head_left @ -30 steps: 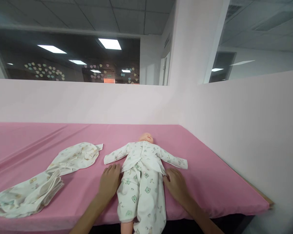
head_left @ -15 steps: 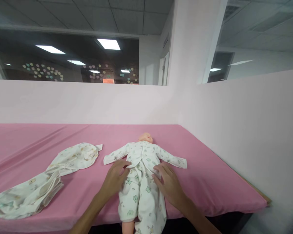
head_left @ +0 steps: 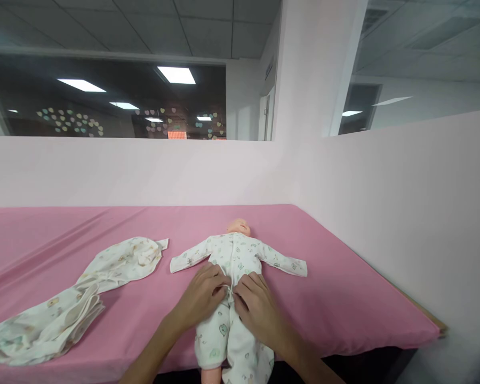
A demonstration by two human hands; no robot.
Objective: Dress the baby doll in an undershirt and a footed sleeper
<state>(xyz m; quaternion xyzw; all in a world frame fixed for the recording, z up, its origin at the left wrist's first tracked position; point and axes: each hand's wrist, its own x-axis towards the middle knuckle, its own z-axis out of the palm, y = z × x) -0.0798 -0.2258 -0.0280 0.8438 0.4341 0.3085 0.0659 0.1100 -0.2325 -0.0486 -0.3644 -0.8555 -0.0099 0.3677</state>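
A baby doll lies on its back with its head (head_left: 240, 227) toward the wall, dressed in a white printed top (head_left: 240, 256) and white printed trousers (head_left: 217, 336). The sleeves are spread to both sides. My left hand (head_left: 205, 293) is closed on the top's lower front edge at the doll's waist. Just beside it, my right hand (head_left: 257, 304) pinches the other side of the front edge. The two hands almost meet at the middle. One lower leg (head_left: 211, 375) shows bare below the shorter-looking trouser leg; the other trouser leg hangs past the table edge.
The pink-covered table (head_left: 344, 288) ends near the doll's legs. Other white printed baby clothes (head_left: 122, 261) lie crumpled at the left. Behind and to the right stand white walls (head_left: 144, 170) with windows above.
Both hands have moved inward to the middle of the doll's waist, and their fingers have closed on the top's front edges. The clothes at the left have not moved.
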